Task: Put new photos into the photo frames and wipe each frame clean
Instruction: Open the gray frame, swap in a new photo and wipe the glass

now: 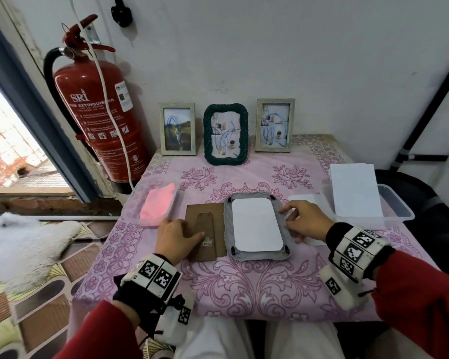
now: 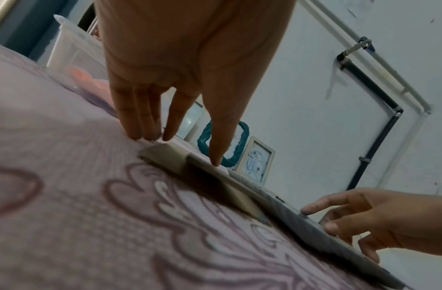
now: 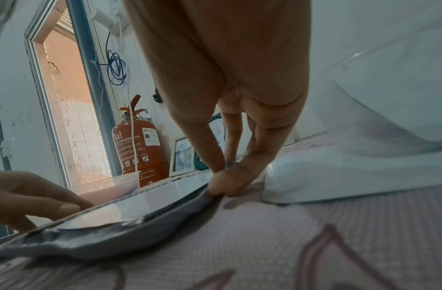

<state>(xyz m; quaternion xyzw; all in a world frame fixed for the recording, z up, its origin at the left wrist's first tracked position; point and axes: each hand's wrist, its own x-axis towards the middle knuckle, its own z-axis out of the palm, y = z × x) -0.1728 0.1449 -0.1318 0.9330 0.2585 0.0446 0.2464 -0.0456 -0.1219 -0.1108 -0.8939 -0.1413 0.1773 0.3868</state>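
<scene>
Likely light, rigid grey frame (image 1: 257,251): right hand (image 1: 305,220) pinching its rim, left hand (image 1: 175,235) flat on backing board (image 1: 205,211) beside it.

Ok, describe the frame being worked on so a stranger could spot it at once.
On the pink floral tablecloth, look in front of the three frames standing against the wall. The grey frame lies between both hands, beside a brown backing board. It alone lies face down, a white sheet in its opening.

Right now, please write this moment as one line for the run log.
grey frame face down, white photo inside | left hand rests on brown backing board | right hand pinches frame's right edge
</scene>
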